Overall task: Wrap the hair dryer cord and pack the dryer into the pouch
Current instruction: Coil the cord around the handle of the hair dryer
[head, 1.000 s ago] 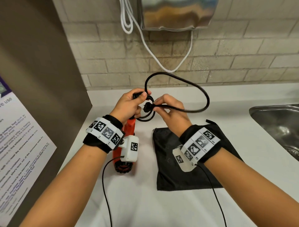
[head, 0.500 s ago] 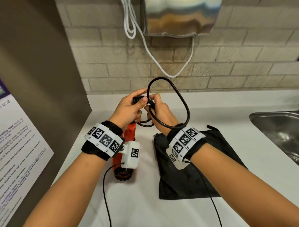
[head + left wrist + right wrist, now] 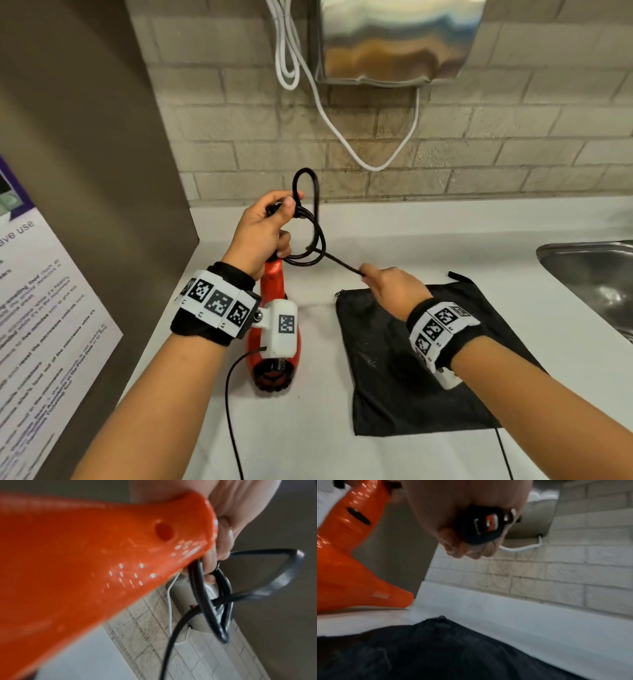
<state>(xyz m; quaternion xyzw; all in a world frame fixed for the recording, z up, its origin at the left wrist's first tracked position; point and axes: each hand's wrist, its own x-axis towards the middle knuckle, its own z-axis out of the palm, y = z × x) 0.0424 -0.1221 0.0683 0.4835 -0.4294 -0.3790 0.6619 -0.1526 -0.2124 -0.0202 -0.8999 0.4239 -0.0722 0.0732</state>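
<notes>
Apparently right hand (image 3: pixel 394 287) grips plug (image 3: pixel 483 524) (blurred); cord (image 3: pixel 310 236) taut.

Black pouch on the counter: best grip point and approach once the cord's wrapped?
Judging by its pose, take the flat black fabric pouch at its far, mouth edge, beside the small metal ring. Come from above with the right hand, which hangs over that edge, and pinch one layer.

Lighting: even, soft indoor; faint shadows on the desk (image 3: pixel 428 240). Glare: streaked reflections on the metal wall unit (image 3: pixel 394 37), specks on the orange dryer (image 3: pixel 102 561). Both wrist views blurred; head view sharp, edges bowed.
</notes>
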